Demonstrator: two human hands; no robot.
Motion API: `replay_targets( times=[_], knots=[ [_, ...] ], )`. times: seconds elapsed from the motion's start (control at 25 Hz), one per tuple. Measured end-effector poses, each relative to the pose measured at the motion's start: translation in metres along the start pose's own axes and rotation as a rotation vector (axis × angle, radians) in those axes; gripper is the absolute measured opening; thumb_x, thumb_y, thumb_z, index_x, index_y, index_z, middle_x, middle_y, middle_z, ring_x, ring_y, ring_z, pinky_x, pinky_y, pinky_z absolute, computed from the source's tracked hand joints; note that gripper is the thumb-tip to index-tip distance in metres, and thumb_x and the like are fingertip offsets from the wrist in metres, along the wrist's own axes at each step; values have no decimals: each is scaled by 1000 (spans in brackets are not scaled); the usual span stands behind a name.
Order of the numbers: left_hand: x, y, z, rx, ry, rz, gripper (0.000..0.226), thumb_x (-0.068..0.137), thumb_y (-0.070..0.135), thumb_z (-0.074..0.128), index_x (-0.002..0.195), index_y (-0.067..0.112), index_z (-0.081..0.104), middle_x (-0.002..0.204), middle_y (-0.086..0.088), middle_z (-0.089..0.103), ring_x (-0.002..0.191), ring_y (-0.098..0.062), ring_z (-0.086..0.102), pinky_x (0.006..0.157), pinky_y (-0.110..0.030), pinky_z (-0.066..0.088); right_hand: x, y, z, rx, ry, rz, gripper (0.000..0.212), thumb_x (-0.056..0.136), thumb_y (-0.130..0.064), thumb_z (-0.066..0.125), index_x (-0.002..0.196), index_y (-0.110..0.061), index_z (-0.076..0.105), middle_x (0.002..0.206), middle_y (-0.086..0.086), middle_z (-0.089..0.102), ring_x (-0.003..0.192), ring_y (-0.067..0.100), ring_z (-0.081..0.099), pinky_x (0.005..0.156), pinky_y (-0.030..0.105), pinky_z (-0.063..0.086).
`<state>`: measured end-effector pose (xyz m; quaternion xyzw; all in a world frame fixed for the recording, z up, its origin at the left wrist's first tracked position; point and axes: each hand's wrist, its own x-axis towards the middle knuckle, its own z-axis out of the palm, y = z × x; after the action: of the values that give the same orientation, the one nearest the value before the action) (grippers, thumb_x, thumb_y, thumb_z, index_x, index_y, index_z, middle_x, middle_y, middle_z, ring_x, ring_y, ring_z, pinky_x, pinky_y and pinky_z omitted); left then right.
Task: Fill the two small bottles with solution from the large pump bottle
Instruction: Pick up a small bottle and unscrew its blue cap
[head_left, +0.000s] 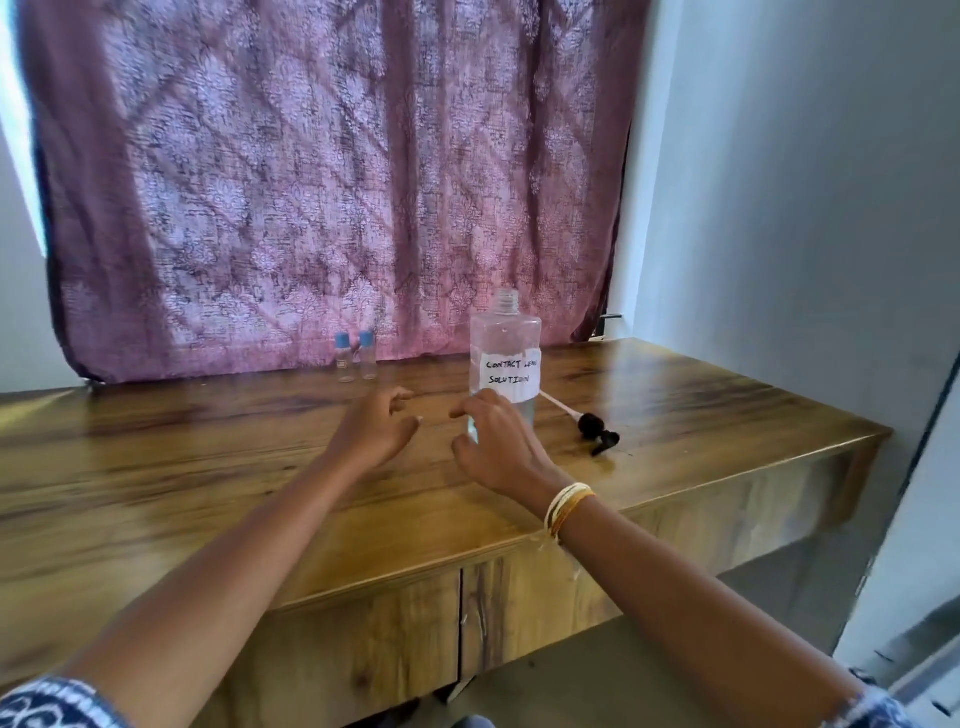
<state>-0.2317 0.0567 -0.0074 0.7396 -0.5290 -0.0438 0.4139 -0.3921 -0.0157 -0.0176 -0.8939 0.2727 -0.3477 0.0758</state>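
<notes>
- Centrally, right of middle in the frame, the large bottle (505, 358) stands upright on the wooden table (208, 467), neck uncapped, with a handwritten label.
- Its black pump head (597, 431) lies on the table just to the right.
- Two small bottles (356, 357) with blue caps stand side by side, further back and left.
- The right hand (498, 447) curls loosely at the bottle's base, fingers apart.
- The left hand (374, 431) hovers beside it, fingers spread, holding nothing.
</notes>
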Motion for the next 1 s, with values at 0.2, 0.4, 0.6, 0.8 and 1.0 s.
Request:
replay_targets(
  times=[0.2,0.4,0.6,0.8,1.0],
  knots=[
    [28,-40,-36,56,89,-96,44,88,16,64,130,7,56,118,-13,63,108,-23,59,84,-26,42,66,-18,52,66,-216,89,45,78,-11,60,122,-3,55,124,19,60,117,35,53,95,37,44],
    [73,-83,-33,32,158,-217,41,84,14,66,124,6,58,114,-13,65,99,-24,61,80,-30,46,132,-14,106,223,-213,259,14,77,-8,60,91,-8,57,89,12,60,82,28,57,64,29,41],
    [138,-122,-22,-26,192,-283,33,87,10,59,119,1,59,118,-20,65,110,-34,59,86,-31,43,203,7,160,412,-99,441,30,81,-14,66,109,-3,60,109,12,64,101,29,60,79,28,42],
    [192,-154,-12,-78,193,-315,59,84,4,59,140,1,40,139,-19,51,128,-33,48,104,-35,38,249,19,193,499,-75,422,61,79,-27,76,131,-7,49,127,11,61,115,26,59,98,40,49],
    [218,-171,-4,-133,202,-270,69,79,6,71,141,3,41,134,-16,57,118,-27,58,101,-34,46,263,27,213,501,-109,373,42,79,-17,72,117,-4,57,109,11,65,95,23,60,78,29,45]
  ],
)
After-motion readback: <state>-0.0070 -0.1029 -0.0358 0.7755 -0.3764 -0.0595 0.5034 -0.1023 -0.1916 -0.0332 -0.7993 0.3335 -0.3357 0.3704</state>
